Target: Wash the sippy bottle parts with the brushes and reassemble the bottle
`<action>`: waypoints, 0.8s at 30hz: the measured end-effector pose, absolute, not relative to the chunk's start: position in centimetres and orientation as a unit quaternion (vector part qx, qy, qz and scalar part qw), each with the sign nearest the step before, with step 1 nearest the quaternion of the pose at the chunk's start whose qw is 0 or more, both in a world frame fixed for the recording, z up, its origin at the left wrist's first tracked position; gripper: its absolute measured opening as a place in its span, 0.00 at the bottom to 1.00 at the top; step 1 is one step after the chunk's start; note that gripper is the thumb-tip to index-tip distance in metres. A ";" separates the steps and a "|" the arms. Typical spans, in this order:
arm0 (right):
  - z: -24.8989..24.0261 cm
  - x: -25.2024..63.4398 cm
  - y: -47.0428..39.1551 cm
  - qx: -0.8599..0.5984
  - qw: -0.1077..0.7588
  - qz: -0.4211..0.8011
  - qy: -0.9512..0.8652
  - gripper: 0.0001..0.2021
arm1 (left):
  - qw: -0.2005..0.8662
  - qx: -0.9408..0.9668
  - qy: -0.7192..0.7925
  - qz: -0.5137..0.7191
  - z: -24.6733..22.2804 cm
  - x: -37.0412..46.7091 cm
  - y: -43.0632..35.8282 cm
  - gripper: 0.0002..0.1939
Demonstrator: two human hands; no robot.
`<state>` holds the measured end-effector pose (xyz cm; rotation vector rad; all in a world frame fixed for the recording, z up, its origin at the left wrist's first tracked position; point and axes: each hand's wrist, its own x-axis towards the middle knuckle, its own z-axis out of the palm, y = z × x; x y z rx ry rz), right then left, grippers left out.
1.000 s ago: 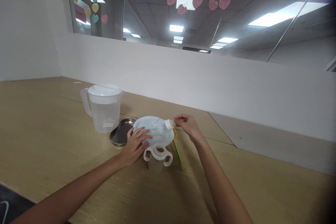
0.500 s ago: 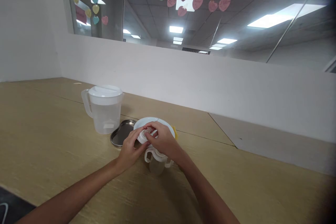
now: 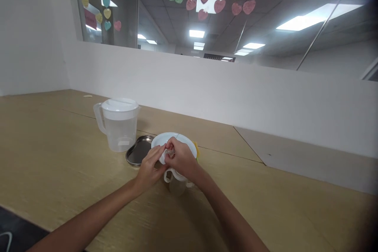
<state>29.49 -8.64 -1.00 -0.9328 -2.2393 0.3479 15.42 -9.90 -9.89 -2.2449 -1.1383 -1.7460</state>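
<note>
My left hand [image 3: 150, 168] is closed around the side of a white bottle collar [image 3: 162, 160]. A clear teat [image 3: 171, 152] pokes out of this collar, and my right hand [image 3: 182, 159] pinches it between thumb and fingers. Both hands meet here, so much of the collar and teat is hidden. Just below them a clear baby bottle [image 3: 177, 187] with two white side handles stands upright on the table, its top partly covered by my right hand and wrist.
Behind my hands lies a pale blue-white plate [image 3: 159, 140], with something yellow [image 3: 197, 150] at its right edge. A kidney-shaped metal tray [image 3: 138, 152] sits to the left. Beyond it stands a lidded clear plastic pitcher [image 3: 121, 130]. A white wall [image 3: 183, 86] borders the wooden table [image 3: 73, 157].
My right hand has turned slightly and its fingers have curled closer around the teat, covering more of the collar. My left hand has shifted slightly right. The view has moved a little.
</note>
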 end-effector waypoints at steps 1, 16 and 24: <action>-1.2 29.4 -8.7 -0.363 0.350 0.125 -0.854 0.07 | 0.047 -0.733 -0.369 -0.570 -9.8 15.4 -9.9 0.25; -0.1 32.1 -4.8 -0.447 0.469 0.331 -0.686 0.08 | -0.052 -0.678 -0.457 -0.573 -7.6 14.0 -9.3 0.19; -3.2 33.4 -2.5 -0.528 0.197 0.157 -0.811 0.06 | 0.012 -0.714 -0.589 -0.377 -6.5 13.8 -5.2 0.18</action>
